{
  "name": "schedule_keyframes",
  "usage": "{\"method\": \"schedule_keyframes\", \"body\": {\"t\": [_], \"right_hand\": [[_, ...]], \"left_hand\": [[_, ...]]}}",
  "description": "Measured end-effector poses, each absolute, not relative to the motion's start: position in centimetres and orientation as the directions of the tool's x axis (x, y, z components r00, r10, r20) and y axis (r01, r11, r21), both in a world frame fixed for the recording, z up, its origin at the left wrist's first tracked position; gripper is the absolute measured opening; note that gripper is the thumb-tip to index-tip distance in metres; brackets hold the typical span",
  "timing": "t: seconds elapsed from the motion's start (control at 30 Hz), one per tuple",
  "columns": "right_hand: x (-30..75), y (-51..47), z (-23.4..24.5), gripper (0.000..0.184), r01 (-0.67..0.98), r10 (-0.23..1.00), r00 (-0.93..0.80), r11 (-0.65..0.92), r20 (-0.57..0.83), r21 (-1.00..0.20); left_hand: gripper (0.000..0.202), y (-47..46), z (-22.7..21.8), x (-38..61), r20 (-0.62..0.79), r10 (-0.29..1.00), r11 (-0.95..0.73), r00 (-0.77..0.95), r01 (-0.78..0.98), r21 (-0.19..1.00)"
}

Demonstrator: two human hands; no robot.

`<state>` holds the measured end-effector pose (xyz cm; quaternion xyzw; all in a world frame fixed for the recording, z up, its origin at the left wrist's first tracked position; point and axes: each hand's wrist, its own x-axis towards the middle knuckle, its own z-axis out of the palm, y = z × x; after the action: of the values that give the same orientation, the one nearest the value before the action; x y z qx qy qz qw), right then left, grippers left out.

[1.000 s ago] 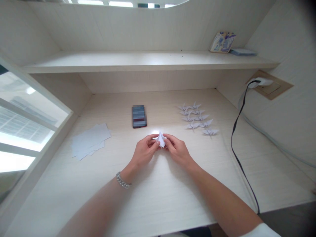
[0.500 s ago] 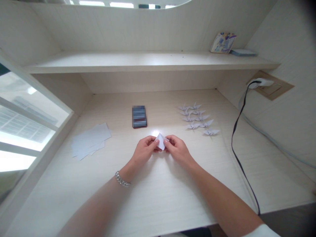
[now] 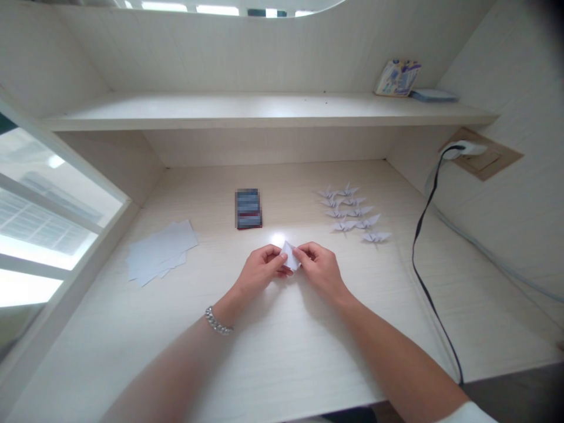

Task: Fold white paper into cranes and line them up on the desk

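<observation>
My left hand (image 3: 259, 271) and my right hand (image 3: 321, 269) meet at the middle of the pale wooden desk (image 3: 282, 329). Both pinch a small folded piece of white paper (image 3: 289, 256) between thumb and fingers, just above the desk top. A silver chain bracelet (image 3: 217, 322) sits on my left wrist. Several finished white paper cranes (image 3: 352, 211) lie in rows behind and to the right of my hands. A loose stack of white paper sheets (image 3: 161, 251) lies to the left.
A dark, blurred-out phone (image 3: 248, 208) lies flat behind my hands. A black cable (image 3: 425, 235) runs from a wall plug (image 3: 462, 149) down across the desk's right side. The shelf above carries a small colourful packet (image 3: 397, 76). A window frame borders the left.
The folded paper has sunk a little and tilted between my fingers; both hands have closed in slightly around it. Nothing else on the desk has moved.
</observation>
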<state>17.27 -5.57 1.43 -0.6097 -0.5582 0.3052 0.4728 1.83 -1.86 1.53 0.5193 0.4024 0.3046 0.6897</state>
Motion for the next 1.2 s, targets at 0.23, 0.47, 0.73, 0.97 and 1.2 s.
{"method": "schedule_keyframes", "body": {"t": [0.23,0.47,0.73,0.97,1.2], "right_hand": [[17.13,-5.63,1.59,0.022,0.42,0.969,0.156,0.112,0.193,-0.901],[17.01,-5.71,2.07,0.018,0.391,0.95,0.24,0.096,0.202,-0.915],[17.03,-5.62,1.82,0.018,0.487,0.953,0.176,0.133,0.246,-0.863],[16.85,-5.7,1.71,0.018,0.543,0.946,0.121,0.19,0.3,-0.818],[16.86,-5.61,1.3,0.016,0.431,0.953,0.117,0.205,0.279,-0.879]], "left_hand": [[0.031,-1.88,1.55,1.85,-0.227,0.84,0.26,0.493,0.001,0.966],[0.031,-1.9,1.1,1.7,-0.175,0.865,0.185,0.47,0.026,0.982],[0.033,-1.82,1.19,1.61,-0.179,0.872,0.181,0.455,0.04,0.983],[0.033,-1.76,1.82,1.73,-0.263,0.861,0.332,0.435,-0.088,0.939],[0.022,-1.5,1.85,1.54,-0.278,0.861,0.368,0.426,-0.143,0.919]]}}
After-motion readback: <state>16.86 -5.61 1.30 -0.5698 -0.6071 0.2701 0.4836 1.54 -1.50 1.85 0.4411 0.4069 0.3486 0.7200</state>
